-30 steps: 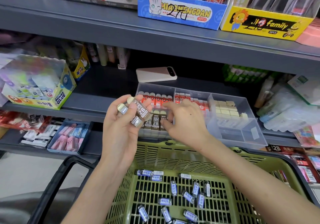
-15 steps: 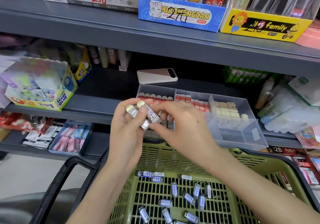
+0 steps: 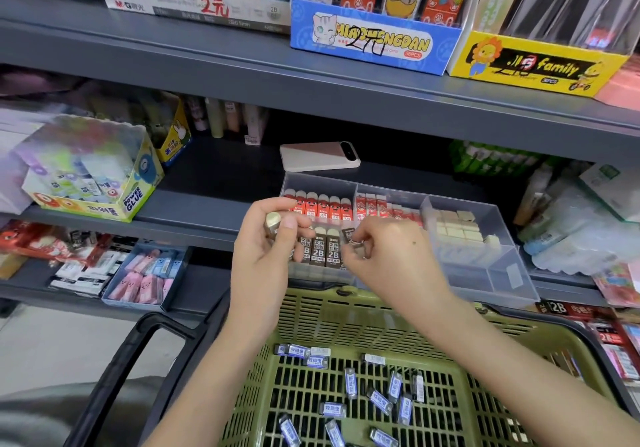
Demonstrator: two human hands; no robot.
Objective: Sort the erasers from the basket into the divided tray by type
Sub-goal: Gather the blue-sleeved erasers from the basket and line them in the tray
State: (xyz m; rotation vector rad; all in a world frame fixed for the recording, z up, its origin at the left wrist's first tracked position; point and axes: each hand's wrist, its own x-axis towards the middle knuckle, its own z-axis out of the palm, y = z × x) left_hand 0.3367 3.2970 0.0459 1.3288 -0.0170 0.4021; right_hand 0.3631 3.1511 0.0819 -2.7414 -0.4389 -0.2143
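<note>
Left hand (image 3: 268, 249) is closed around a brown eraser (image 3: 273, 225), cream tip poking up at twelve o'clock. Right hand (image 3: 388, 256) pinches another 2B eraser (image 3: 350, 237) over the tray (image 3: 485, 273), at the brown row (image 3: 320, 249). Blue erasers (image 3: 379, 401) lie scattered in the basket (image 3: 346, 308) at six o'clock.

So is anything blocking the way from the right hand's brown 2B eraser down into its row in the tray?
Nothing visible does. The right hand pinches a brown 2B eraser just above the standing row of 2B erasers in the divided tray. The left hand, holding more erasers, sits left of that row, not over the open slot.
</note>
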